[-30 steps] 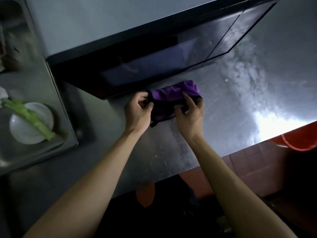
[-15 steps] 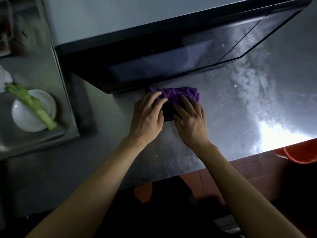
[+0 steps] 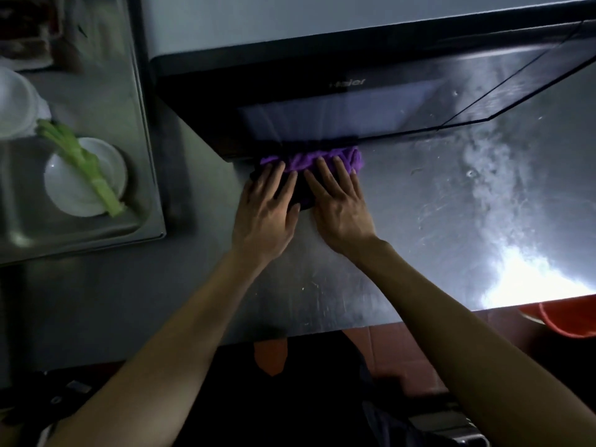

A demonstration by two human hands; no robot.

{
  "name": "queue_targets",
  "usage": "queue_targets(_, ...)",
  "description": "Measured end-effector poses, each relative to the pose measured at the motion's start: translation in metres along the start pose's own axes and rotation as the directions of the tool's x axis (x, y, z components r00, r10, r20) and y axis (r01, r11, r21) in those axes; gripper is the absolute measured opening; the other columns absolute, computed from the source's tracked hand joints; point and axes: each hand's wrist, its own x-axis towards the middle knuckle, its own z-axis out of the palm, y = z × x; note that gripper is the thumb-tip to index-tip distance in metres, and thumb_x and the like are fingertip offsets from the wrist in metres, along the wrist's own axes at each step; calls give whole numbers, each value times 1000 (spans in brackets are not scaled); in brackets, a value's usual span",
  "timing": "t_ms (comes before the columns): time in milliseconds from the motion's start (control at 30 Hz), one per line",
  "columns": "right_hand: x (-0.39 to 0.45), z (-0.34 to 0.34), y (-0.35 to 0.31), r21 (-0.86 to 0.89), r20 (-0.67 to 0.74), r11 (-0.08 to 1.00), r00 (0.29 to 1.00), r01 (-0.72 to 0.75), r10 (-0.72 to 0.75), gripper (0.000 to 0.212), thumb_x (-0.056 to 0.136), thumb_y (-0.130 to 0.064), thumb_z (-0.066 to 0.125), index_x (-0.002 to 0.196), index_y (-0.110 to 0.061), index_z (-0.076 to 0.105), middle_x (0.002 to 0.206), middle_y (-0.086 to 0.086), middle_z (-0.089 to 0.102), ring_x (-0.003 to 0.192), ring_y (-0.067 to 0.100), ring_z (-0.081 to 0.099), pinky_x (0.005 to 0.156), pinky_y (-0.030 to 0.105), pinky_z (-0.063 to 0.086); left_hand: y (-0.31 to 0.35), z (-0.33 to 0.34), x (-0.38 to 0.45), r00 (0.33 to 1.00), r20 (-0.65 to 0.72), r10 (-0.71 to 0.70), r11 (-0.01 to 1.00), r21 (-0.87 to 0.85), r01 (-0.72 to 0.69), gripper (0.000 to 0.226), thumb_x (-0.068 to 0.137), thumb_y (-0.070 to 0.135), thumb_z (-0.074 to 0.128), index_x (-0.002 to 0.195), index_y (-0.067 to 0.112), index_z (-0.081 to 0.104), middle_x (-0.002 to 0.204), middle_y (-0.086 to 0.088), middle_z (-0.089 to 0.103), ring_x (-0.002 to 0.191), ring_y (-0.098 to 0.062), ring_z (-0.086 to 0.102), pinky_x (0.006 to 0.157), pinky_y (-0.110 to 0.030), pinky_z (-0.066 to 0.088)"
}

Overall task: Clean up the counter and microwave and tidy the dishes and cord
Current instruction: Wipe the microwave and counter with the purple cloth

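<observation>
A folded purple cloth [image 3: 322, 159] lies on the steel counter [image 3: 435, 221], pushed up against the bottom front edge of the black microwave [image 3: 354, 91]. My left hand [image 3: 264, 211] and my right hand [image 3: 342, 208] lie flat side by side on the cloth, fingers straight and pressing it down. The hands hide the near half of the cloth. A white plate [image 3: 64, 185] with a green leek stalk [image 3: 84, 159] across it sits in the sink [image 3: 142, 175] at the left.
White bowls [image 3: 16, 101] stand at the sink's far left. The counter right of the cloth shows smeared streaks and a bright glare [image 3: 529, 279]. An orange-red bucket [image 3: 571, 317] sits below the counter's front edge at the right. Red floor tiles [image 3: 396, 350] lie below.
Both hands went from pinching the cloth's edges to lying flat on it, and they slid it forward against the microwave's base. The view came closer.
</observation>
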Motion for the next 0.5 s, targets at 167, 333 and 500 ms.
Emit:
queue_targets(167,8,10,-34,16,18,998,998,54,-54,65,95,-31,31,158,-20,21,166,9,11,153,35,-1,123,56,7,-29,-11,-14,998,10,-65,997,52,64,57,96,39,47,148,17,44,158,-12,34,142,-30,35,106,-54,35)
queue_targets(333,16,16,-66,-44,58,998,997,51,-48,66,99,-28,35,160,-23,9,167,7,-1,152,32,-11,124,51,-2,-48,-15,-36,991,-20,-135,988,68,136,54,96,39,48,146,20,45,156,-14,33,144,-33,30,103,-52,36)
queue_targets(500,16,19,-71,-83,64,997,998,3,2,68,98,-38,36,159,-27,8,167,7,-3,152,31,-11,124,50,-3,-50,-17,-33,987,45,-155,987,48,153,58,96,44,42,149,23,40,159,-11,29,147,-38,21,104,-55,34)
